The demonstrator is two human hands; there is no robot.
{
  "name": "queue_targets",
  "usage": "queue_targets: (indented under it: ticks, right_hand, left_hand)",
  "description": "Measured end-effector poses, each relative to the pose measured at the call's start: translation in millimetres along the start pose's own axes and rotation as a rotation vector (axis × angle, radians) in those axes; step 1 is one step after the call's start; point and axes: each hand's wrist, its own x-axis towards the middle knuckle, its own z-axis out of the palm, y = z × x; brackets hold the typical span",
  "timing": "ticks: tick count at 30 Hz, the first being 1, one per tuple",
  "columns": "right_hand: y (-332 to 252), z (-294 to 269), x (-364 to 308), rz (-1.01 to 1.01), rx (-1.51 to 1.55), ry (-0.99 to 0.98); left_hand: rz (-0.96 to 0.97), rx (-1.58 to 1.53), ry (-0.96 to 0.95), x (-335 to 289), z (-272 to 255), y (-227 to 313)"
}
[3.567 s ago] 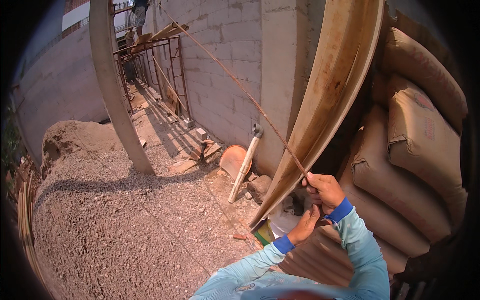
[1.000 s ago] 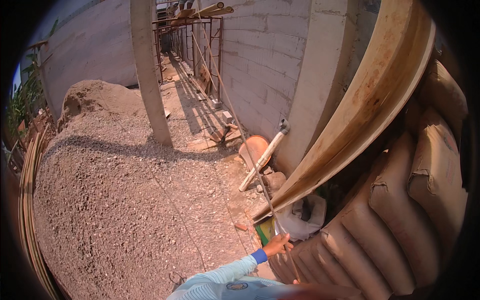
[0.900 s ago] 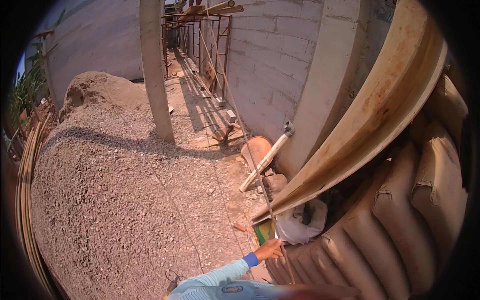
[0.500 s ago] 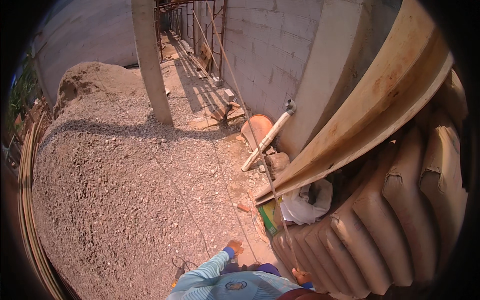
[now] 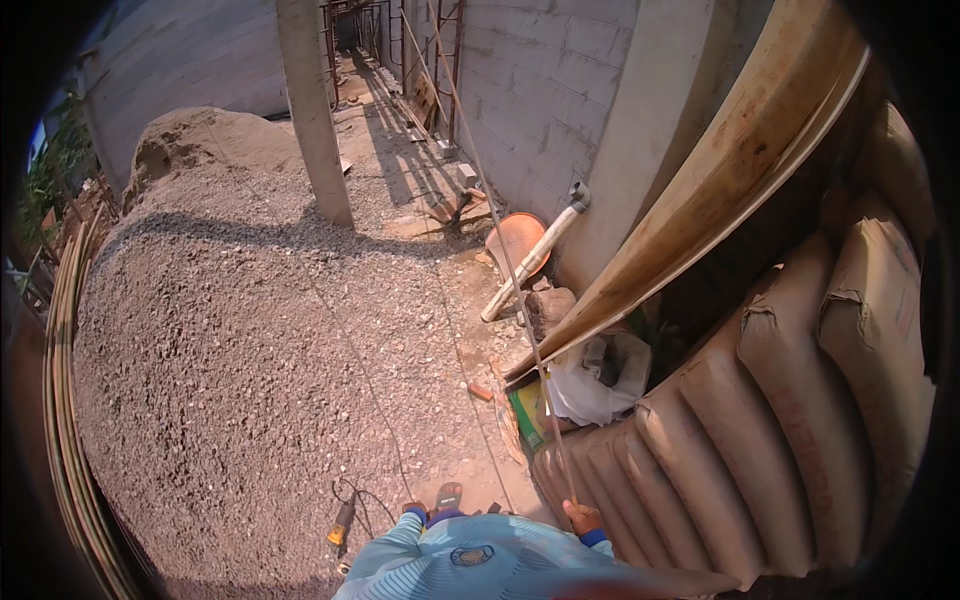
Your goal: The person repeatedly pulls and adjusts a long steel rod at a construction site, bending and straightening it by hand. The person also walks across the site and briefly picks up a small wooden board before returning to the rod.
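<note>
My right hand (image 5: 583,517) is closed around the near end of a long thin rod (image 5: 518,288). From there the rod runs up and away, past the white pipe and along the block wall. Low in front of my body is my left hand (image 5: 414,509). Only a small part of it shows past the blue cuff, and its fingers are too hidden to read. Close by it a sandalled foot (image 5: 449,495) stands on the ground. A yellow and black corded power tool (image 5: 341,524) lies on the gravel to the left.
Stacked brown paper sacks (image 5: 705,430) rise at right, beneath a long curved board (image 5: 700,190). A white pipe (image 5: 535,252) leans by an orange round dish (image 5: 520,240). A concrete post (image 5: 312,120) stands in the gravel heap (image 5: 230,350). Long poles (image 5: 60,400) lie far left.
My left hand has drawn back from reaching forward to low beside my body. The right hand keeps the rod and has shifted slightly up and left. The power tool and foot now show more fully.
</note>
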Motion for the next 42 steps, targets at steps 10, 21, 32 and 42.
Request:
queue_targets:
  ticks: [10,21,32,42]
  right_hand:
    - [22.0,0.5,40.7,-0.058,-0.028,-0.049]
    - [40.7,0.4,68.3,-0.101,-0.195,-0.004]
    - [59.1,7.1,81.6,-0.244,-0.472,0.066]
    - [54.5,8.7,78.9,-0.255,-0.388,0.037]
  left_hand:
    - [-0.424,-1.398,0.036,29.2,23.8,14.8]
    - [-0.339,-0.882,0.094,28.8,19.2,11.6]
    - [-0.017,-0.118,0.18,-1.5,-0.2,14.7]
    - [-0.36,-1.305,0.038,35.7,34.6,-15.8]
